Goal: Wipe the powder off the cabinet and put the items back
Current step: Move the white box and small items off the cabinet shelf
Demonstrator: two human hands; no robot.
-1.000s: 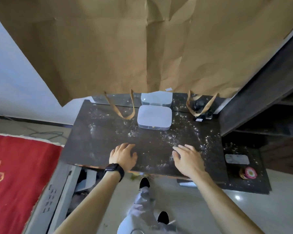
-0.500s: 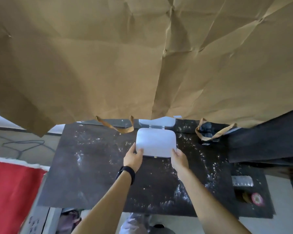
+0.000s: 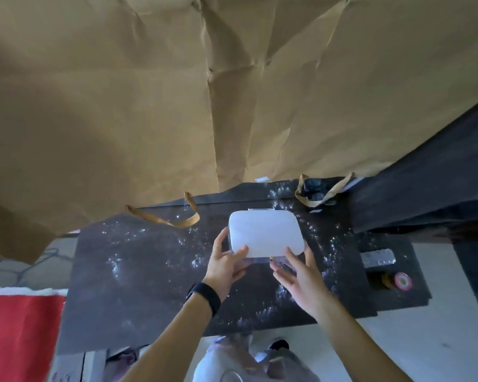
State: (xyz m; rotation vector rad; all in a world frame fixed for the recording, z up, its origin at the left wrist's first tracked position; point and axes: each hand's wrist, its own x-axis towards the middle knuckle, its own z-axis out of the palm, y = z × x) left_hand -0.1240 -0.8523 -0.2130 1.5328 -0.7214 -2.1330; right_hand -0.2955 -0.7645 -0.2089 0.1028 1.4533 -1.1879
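Note:
A white box with a clear base and a small gold clasp is held just above the dark cabinet top. My left hand grips its left front corner, thumb on the lid. My right hand holds the front right corner, thumb at the lid edge and fingers beneath the base. White powder is scattered over the cabinet top, thickest right of the box and near the front edge. I see no cloth.
A large brown paper bag hangs over the back, its handles lying on the cabinet. A black item sits at the back right. A lower dark shelf on the right holds a silver pack and a round pink-topped tin. A red rug lies at the left.
My hands left the cabinet's front edge, reached the white box and took hold of it. The box has come up and toward me, away from the back.

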